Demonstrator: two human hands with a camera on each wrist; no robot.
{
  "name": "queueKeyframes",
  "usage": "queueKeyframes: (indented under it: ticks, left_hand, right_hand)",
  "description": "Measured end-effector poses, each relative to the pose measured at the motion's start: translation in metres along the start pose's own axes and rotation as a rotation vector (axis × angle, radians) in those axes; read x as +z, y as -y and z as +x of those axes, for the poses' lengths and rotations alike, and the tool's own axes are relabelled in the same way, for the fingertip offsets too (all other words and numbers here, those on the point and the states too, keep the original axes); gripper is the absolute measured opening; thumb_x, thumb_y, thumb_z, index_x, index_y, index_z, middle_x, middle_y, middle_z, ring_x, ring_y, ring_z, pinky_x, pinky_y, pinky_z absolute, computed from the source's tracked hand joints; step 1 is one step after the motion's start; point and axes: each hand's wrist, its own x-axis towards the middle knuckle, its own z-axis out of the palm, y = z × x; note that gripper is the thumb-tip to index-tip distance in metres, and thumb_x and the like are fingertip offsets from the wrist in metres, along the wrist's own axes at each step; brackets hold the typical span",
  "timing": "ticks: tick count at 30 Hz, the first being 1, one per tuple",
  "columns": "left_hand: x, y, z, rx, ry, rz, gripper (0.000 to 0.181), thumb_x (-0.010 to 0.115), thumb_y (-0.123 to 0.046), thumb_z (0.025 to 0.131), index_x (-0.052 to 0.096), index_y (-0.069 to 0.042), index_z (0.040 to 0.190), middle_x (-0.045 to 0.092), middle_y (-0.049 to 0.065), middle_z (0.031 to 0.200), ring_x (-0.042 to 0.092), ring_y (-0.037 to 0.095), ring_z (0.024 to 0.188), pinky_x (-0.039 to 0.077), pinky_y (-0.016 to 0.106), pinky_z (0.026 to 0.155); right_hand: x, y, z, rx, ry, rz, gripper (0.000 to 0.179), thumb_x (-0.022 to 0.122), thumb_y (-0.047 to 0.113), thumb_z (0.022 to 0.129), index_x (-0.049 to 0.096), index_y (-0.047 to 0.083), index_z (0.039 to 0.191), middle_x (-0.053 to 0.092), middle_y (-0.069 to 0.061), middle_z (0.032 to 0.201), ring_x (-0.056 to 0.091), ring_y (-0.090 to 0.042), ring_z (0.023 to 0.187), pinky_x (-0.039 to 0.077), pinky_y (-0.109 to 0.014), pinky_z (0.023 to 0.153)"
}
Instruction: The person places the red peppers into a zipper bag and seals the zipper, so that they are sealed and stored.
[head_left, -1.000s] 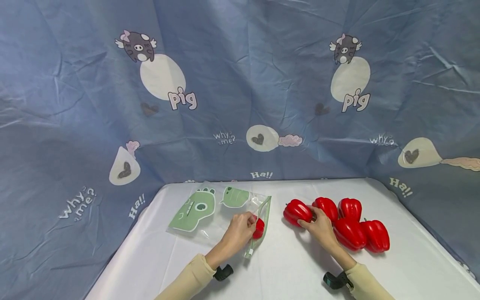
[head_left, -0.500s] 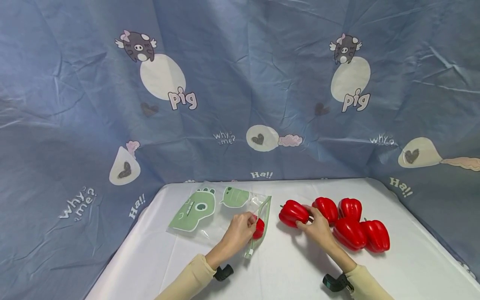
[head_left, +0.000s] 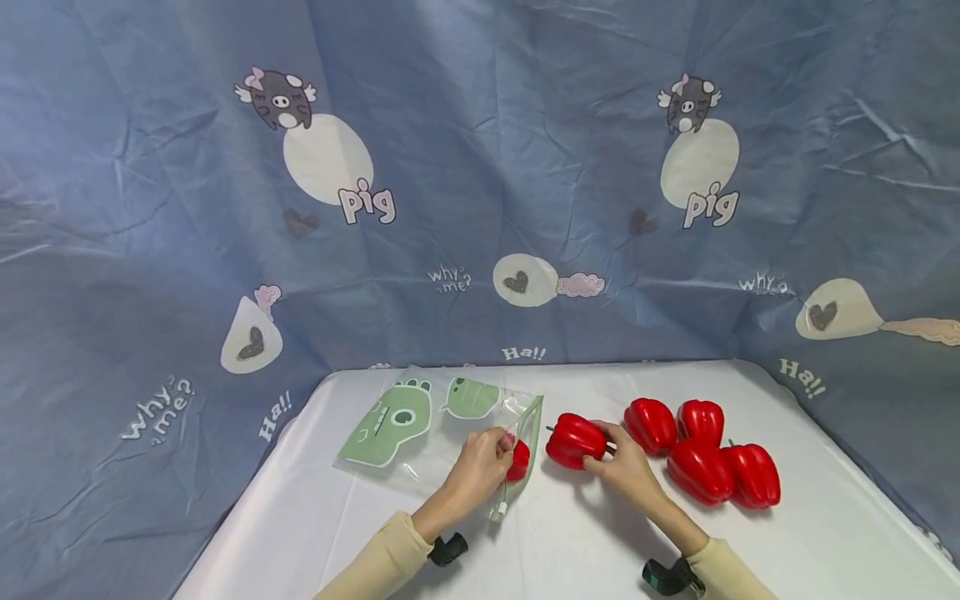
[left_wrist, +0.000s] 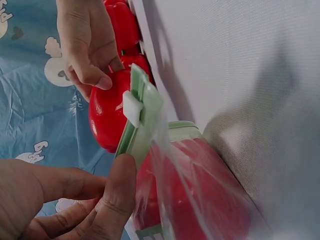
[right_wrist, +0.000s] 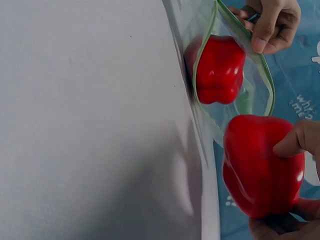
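Note:
My left hand (head_left: 480,463) pinches the upper edge of a clear zip bag (left_wrist: 150,125) with green trim and a white slider, so its mouth gapes toward the right. One red bell pepper (right_wrist: 220,70) lies inside, just behind the opening. In my right hand (head_left: 628,468) is a second red bell pepper (head_left: 574,441), gripped between thumb and fingers with its green stem facing the bag. That pepper is just outside the bag's mouth, a short gap away in the head view. The right wrist view shows it (right_wrist: 262,165) close to the green rim.
Several more red bell peppers (head_left: 699,472) are grouped on the white tablecloth (head_left: 570,550) to the right of my right hand. The bag's green cartoon print (head_left: 390,425) lies flat to the left. A blue patterned curtain (head_left: 480,167) rises behind the table.
My right hand has carried its pepper leftward, away from the group and closer to the bag's mouth. The left hand stays in place, still holding the bag's edge.

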Motion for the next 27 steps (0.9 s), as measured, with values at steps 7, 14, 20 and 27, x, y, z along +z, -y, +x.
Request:
queueKeyframes:
  ticks: [7,14,20,27]
  left_hand:
    - [0.0,0.001,-0.001,0.02,-0.02,0.041,0.011,0.061,0.004,0.079,0.06,-0.005,0.074,0.058,-0.001,0.063,0.046,0.003,0.054,0.04,0.018,0.048]
    - [0.001,0.0,-0.002,0.023,-0.017,0.036,0.01,0.061,0.004,0.08,0.061,-0.004,0.074,0.059,0.0,0.064,0.046,0.003,0.054,0.041,0.018,0.048]
    - [0.001,0.0,-0.001,0.022,-0.01,0.027,0.011,0.061,0.005,0.081,0.061,-0.004,0.075,0.059,0.0,0.064,0.046,0.002,0.054,0.042,0.017,0.047]
    - [0.003,0.002,-0.001,0.037,-0.004,0.045,0.008,0.062,0.006,0.083,0.064,-0.001,0.079,0.062,0.002,0.068,0.048,0.002,0.057,0.043,0.016,0.05]
  right_hand:
    - [0.007,0.003,-0.004,-0.03,0.038,0.022,0.056,0.071,0.0,0.074,0.054,-0.002,0.127,0.06,-0.015,0.123,0.058,-0.032,0.114,0.05,-0.043,0.093]
    - [0.013,0.005,-0.008,-0.047,0.056,0.007,0.056,0.073,0.001,0.074,0.055,-0.001,0.127,0.06,-0.016,0.124,0.058,-0.032,0.115,0.05,-0.042,0.094]
    - [0.022,0.005,-0.008,-0.062,0.07,0.017,0.056,0.074,0.001,0.072,0.056,-0.001,0.125,0.061,-0.014,0.123,0.059,-0.031,0.114,0.051,-0.04,0.093]
    - [0.028,0.009,-0.009,-0.069,0.082,0.034,0.055,0.074,0.0,0.072,0.057,-0.001,0.124,0.062,-0.013,0.121,0.059,-0.03,0.112,0.051,-0.039,0.092]
